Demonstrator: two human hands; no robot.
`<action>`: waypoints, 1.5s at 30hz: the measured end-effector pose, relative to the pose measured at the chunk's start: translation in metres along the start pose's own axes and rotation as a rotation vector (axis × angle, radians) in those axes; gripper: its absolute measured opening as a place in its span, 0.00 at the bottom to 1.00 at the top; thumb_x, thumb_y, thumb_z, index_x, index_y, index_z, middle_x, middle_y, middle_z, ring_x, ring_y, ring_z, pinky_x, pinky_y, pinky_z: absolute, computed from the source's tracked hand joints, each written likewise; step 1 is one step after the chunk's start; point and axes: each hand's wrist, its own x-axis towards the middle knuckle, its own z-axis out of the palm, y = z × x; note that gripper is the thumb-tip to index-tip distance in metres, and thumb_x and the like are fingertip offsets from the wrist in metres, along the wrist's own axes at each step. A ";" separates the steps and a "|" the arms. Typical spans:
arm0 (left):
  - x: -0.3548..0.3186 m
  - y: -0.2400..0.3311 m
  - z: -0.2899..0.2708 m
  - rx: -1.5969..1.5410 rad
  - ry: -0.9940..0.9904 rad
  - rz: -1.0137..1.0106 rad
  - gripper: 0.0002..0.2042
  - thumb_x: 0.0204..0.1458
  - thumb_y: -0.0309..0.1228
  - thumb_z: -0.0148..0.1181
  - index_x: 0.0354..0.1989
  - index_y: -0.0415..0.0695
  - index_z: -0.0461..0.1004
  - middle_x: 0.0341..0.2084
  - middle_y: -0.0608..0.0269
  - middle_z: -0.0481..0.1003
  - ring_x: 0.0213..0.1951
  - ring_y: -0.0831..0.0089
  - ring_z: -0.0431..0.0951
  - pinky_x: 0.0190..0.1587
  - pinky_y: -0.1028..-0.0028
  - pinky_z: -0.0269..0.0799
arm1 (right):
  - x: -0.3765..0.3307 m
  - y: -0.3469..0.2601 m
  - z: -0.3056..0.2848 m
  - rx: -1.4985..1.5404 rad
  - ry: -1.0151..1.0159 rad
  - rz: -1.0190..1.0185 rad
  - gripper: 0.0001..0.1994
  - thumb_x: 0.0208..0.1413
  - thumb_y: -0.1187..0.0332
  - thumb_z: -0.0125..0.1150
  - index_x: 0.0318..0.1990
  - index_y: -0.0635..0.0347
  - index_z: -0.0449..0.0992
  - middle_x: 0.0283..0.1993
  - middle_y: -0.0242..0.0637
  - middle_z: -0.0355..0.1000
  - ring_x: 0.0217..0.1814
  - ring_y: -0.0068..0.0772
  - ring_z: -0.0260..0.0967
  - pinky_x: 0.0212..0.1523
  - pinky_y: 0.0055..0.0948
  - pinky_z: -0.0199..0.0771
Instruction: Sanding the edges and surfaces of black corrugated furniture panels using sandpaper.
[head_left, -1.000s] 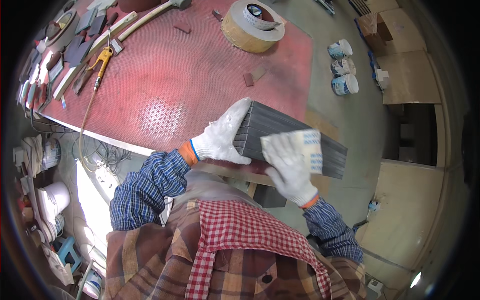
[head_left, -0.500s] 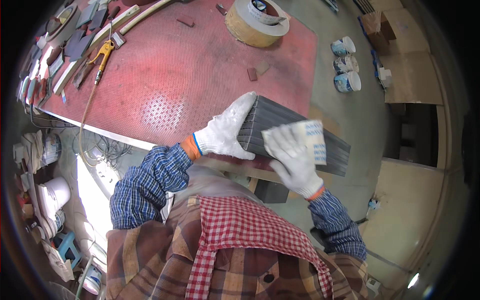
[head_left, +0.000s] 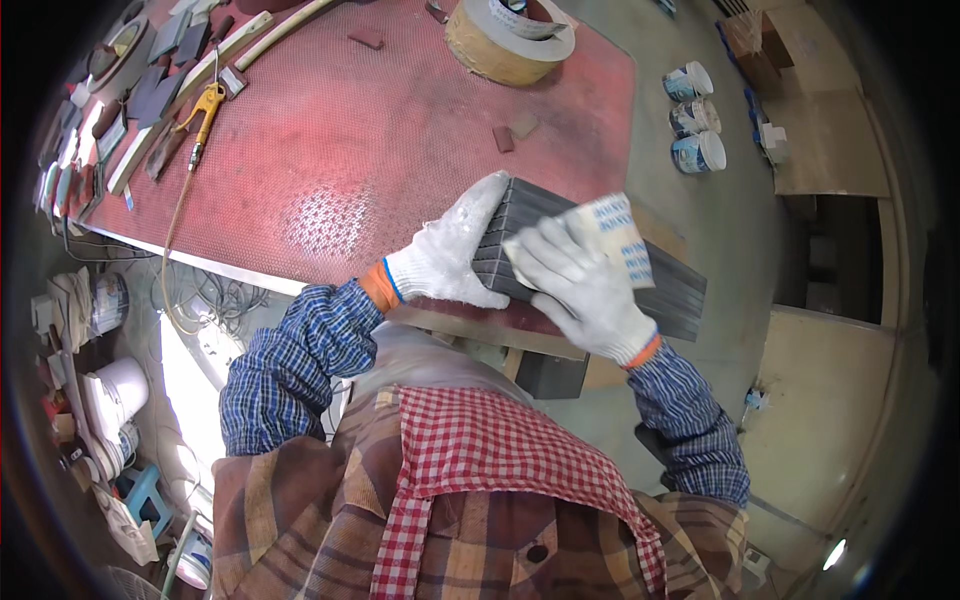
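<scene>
Since a second ago the stack of dark grey flat slats (head_left: 670, 285) sits about the same at the near edge of the red perforated metal surface (head_left: 330, 140); the hands have barely shifted on it. Left hand (head_left: 450, 260) in white knit glove clasps the stack's near end, fingers along its side. Right hand (head_left: 580, 290) presses a white sheet with blue squares (head_left: 615, 230) onto the top. Big roll of tan tape (head_left: 505, 40) at the far side, yellow-handled pliers (head_left: 205, 105) at left, three small white tubs (head_left: 695, 120) on the floor
</scene>
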 end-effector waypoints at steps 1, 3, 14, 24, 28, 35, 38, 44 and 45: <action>0.000 0.000 0.000 -0.011 -0.002 0.003 0.78 0.32 0.51 0.89 0.85 0.32 0.37 0.82 0.29 0.47 0.83 0.36 0.51 0.83 0.53 0.54 | 0.008 0.000 0.004 0.034 0.089 -0.047 0.32 0.53 0.68 0.73 0.68 0.60 0.78 0.71 0.45 0.74 0.77 0.53 0.67 0.81 0.56 0.60; 0.001 0.000 -0.002 -0.021 -0.022 -0.014 0.78 0.32 0.51 0.89 0.85 0.32 0.37 0.82 0.29 0.46 0.83 0.36 0.51 0.83 0.53 0.54 | 0.010 0.002 0.000 -0.008 0.050 -0.072 0.32 0.53 0.67 0.73 0.68 0.59 0.78 0.72 0.45 0.74 0.78 0.52 0.67 0.81 0.56 0.60; 0.000 -0.008 -0.001 0.055 -0.034 0.042 0.78 0.34 0.54 0.88 0.85 0.31 0.36 0.82 0.27 0.46 0.83 0.34 0.50 0.83 0.53 0.54 | 0.013 -0.021 0.019 0.120 0.055 -0.055 0.35 0.50 0.69 0.76 0.70 0.58 0.77 0.74 0.48 0.72 0.79 0.60 0.65 0.83 0.62 0.55; 0.000 0.006 -0.005 -0.021 -0.054 -0.060 0.78 0.33 0.52 0.88 0.85 0.33 0.35 0.83 0.29 0.44 0.84 0.36 0.48 0.84 0.54 0.51 | -0.101 0.003 -0.005 -0.105 0.054 0.277 0.42 0.46 0.68 0.78 0.73 0.63 0.74 0.76 0.54 0.70 0.82 0.63 0.63 0.86 0.69 0.46; 0.001 0.000 -0.003 -0.009 -0.080 -0.065 0.76 0.36 0.56 0.86 0.86 0.35 0.36 0.84 0.32 0.43 0.85 0.38 0.47 0.84 0.55 0.51 | -0.027 -0.031 0.034 0.024 0.214 0.253 0.39 0.54 0.63 0.76 0.73 0.65 0.72 0.79 0.58 0.67 0.84 0.65 0.59 0.87 0.64 0.46; 0.005 -0.008 -0.004 0.048 0.029 0.143 0.72 0.39 0.53 0.86 0.87 0.39 0.39 0.84 0.37 0.45 0.83 0.39 0.52 0.82 0.54 0.58 | 0.041 -0.026 0.046 0.072 0.340 0.221 0.34 0.62 0.58 0.71 0.74 0.61 0.74 0.81 0.49 0.68 0.85 0.54 0.61 0.87 0.55 0.51; 0.006 -0.001 -0.007 -0.010 -0.114 -0.093 0.81 0.30 0.52 0.91 0.87 0.37 0.32 0.84 0.32 0.43 0.84 0.37 0.48 0.83 0.53 0.54 | -0.021 0.019 0.020 0.061 0.427 0.590 0.33 0.64 0.68 0.69 0.77 0.59 0.71 0.78 0.49 0.69 0.84 0.55 0.61 0.86 0.53 0.52; 0.006 0.000 -0.007 0.007 -0.101 -0.050 0.77 0.33 0.52 0.88 0.86 0.35 0.37 0.83 0.34 0.48 0.83 0.40 0.53 0.81 0.53 0.60 | 0.024 -0.003 0.028 -0.019 0.676 0.490 0.26 0.71 0.63 0.63 0.73 0.60 0.74 0.77 0.51 0.70 0.81 0.55 0.64 0.85 0.54 0.54; 0.003 -0.002 -0.006 -0.032 -0.105 -0.099 0.76 0.30 0.55 0.88 0.85 0.33 0.42 0.82 0.33 0.51 0.82 0.39 0.54 0.82 0.53 0.57 | 0.051 -0.021 0.036 0.024 0.615 0.449 0.28 0.67 0.58 0.66 0.70 0.62 0.75 0.70 0.51 0.74 0.75 0.57 0.68 0.82 0.57 0.57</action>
